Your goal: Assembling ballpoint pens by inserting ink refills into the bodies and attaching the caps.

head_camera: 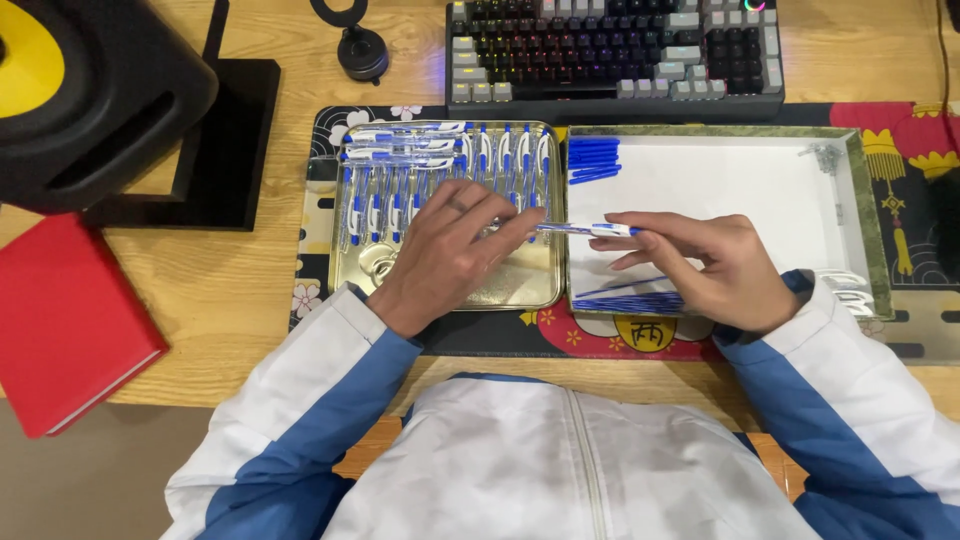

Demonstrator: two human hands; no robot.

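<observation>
A white and blue jacket [560,470] fills the near edge. Beyond it, the left hand [450,255] and right hand [700,265] pinch opposite ends of one blue pen [585,230], held level between them above the seam where the metal tray [520,295] of pens meets the white box [740,180].
</observation>
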